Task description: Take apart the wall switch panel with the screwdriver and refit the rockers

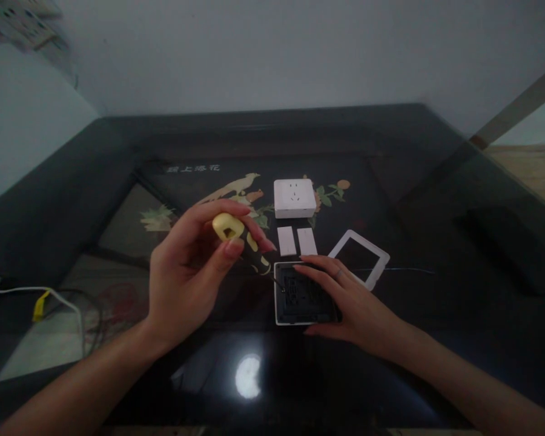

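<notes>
In the head view, my left hand [184, 272] is closed around the yellow handle of a screwdriver [227, 226]. Its dark shaft slants down to the left side of a square black-backed switch panel [300, 306] with a white rim. Over the panel's right side lies my right hand [349, 297], fingers on its top face and thumb at the near edge, gripping it against the table. Just beyond the panel are two white rectangular plates, a left plate [286, 241] and a right plate [307, 241]. A white square frame [378, 270] lies partly behind my right hand.
A white socket box [294, 198] stands beyond the plates on the dark glossy table [236, 399]. At left runs a white cable [68, 297] with a yellow tag [40, 306] nearby. A power strip [27, 25] is at upper left, and a dark flat object [513, 248] at right.
</notes>
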### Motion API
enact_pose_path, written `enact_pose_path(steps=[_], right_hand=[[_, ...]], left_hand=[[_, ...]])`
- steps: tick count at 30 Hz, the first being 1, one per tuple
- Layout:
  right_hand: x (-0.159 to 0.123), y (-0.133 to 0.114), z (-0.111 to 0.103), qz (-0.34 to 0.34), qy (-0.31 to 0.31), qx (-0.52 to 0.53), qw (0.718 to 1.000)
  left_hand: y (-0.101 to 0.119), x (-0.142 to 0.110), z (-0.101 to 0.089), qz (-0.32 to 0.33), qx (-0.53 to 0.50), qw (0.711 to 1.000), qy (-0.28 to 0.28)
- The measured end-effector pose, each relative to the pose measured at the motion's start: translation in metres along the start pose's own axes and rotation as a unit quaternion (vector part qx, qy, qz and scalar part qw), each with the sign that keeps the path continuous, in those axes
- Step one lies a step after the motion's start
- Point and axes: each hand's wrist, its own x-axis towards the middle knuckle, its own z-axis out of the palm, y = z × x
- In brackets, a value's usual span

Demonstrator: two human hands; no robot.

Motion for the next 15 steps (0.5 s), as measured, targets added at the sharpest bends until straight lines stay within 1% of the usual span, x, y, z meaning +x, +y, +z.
enact_pose_path(steps=[3, 6, 11, 15], right_hand=[[0.0003, -0.0005, 0.0002, -0.001, 0.005, -0.005, 1.000], [0.0011, -0.0003, 0.0007, -0.005, 0.010, -0.008, 1.000], [0.0009, 0.0004, 0.0015, -0.011, 0.010, -0.014, 1.000], [0.0010, -0.0001, 0.0014, -0.012, 0.011, -0.017, 1.000]], left_hand=[[-0.0006, 0.0001, 0.0009, 0.014, 0.003, 1.000, -0.012], [-0.0002, -0.0001, 0.0018, 0.006, 0.008, 1.000, -0.012], [0.0001, -0.0008, 0.0012, 0.013, 0.014, 1.000, -0.017], [0.0000, -0.0016, 0.0003, 0.018, -0.002, 1.000, -0.026]])
